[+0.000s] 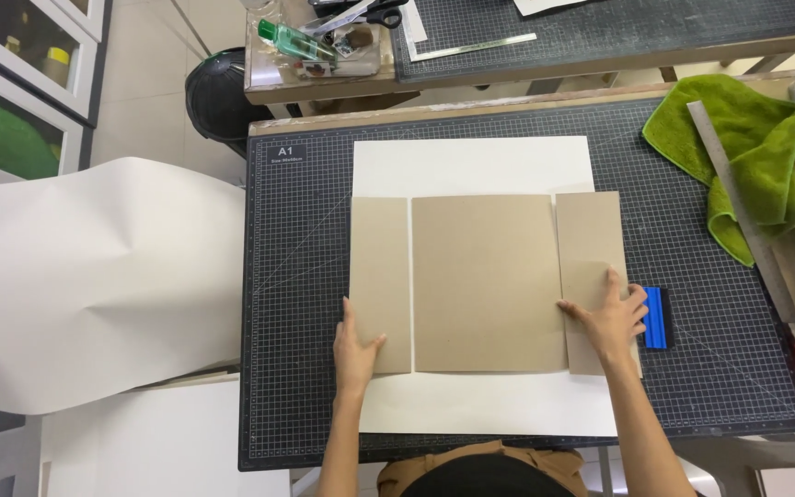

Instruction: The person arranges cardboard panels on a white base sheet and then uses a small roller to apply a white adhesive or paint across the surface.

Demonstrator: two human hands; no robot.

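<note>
Grey-brown cardboard lies in 3 pieces on a white sheet of paper [471, 166], which rests on a dark gridded cutting mat [296, 276] covering the desk. A wide middle board [488, 281] sits between a narrow left strip [380, 276] and a narrow right strip [589, 239], with thin gaps of white between them.

The left hand [355, 348] lies flat at the lower outer edge of the left strip, fingers together and the thumb reaching onto the card. The right hand [612, 317] presses flat on the lower part of the right strip, fingers spread, pinching nothing.

Just beside the right hand lies a blue scraper [657, 317]. Further right, a steel ruler [738, 202] crosses a green cloth [747, 147].
</note>
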